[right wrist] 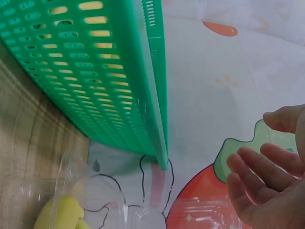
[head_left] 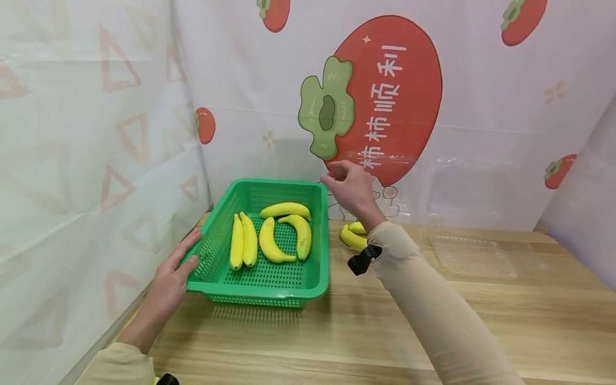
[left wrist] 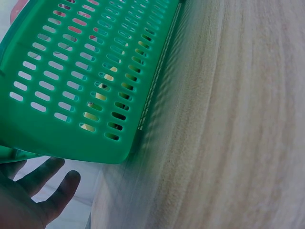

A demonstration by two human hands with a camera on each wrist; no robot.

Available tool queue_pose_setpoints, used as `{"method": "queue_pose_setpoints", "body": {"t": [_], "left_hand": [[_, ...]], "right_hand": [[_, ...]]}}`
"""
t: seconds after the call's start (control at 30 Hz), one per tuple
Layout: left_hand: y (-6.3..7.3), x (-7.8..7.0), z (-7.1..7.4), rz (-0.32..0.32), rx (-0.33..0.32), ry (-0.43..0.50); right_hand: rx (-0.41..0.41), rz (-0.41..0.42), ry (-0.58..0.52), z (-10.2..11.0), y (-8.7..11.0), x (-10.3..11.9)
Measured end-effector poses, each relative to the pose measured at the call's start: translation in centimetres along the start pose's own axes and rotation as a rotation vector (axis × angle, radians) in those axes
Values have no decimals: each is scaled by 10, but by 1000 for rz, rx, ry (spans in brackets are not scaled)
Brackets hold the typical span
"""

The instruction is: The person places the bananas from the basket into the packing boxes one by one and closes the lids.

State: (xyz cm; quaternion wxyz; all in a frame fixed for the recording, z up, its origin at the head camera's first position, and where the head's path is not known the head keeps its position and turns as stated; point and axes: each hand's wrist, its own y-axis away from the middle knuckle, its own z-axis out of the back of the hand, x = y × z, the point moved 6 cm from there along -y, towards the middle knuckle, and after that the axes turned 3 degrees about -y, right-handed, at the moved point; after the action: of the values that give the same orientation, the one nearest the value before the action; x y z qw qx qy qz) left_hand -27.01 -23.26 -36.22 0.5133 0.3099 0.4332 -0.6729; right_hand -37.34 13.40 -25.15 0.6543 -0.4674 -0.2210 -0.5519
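A green perforated basket (head_left: 267, 293) stands on the table with several yellow bananas (head_left: 271, 243) inside. Two lie side by side at the left; the others lie at the right. My left hand (head_left: 168, 280) rests against the basket's left rim, and its extended fingers (left wrist: 59, 195) show beside the rim in the left wrist view. Above the basket's back right corner, my right hand (head_left: 353, 187) hovers with nothing in it. Its fingers (right wrist: 257, 183) are loosely bent in the right wrist view. Below it, more bananas (head_left: 353, 239) sit in a clear plastic box (right wrist: 64, 186), partly hidden by my right forearm.
Farther right on the wooden table (head_left: 529, 326) is another clear plastic box (head_left: 474, 256), its lid raised against the back sheet. A white printed sheet (head_left: 250, 80) hangs behind the table. Another sheet (head_left: 72, 187) runs close along the left side.
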Motion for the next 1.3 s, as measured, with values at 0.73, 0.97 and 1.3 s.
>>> {"method": "queue_pose_setpoints", "body": {"t": [0.73, 0.97, 1.3], "left_hand": [[0, 1, -1, 15, -1, 10], [0, 1, 0, 13, -4, 7], [1, 1, 0, 10, 0, 9]], "right_hand": [[31, -26, -48, -19, -7, 22], [51, -48, -91, -28, -9, 28], [49, -35, -112, -42, -10, 39]]}}
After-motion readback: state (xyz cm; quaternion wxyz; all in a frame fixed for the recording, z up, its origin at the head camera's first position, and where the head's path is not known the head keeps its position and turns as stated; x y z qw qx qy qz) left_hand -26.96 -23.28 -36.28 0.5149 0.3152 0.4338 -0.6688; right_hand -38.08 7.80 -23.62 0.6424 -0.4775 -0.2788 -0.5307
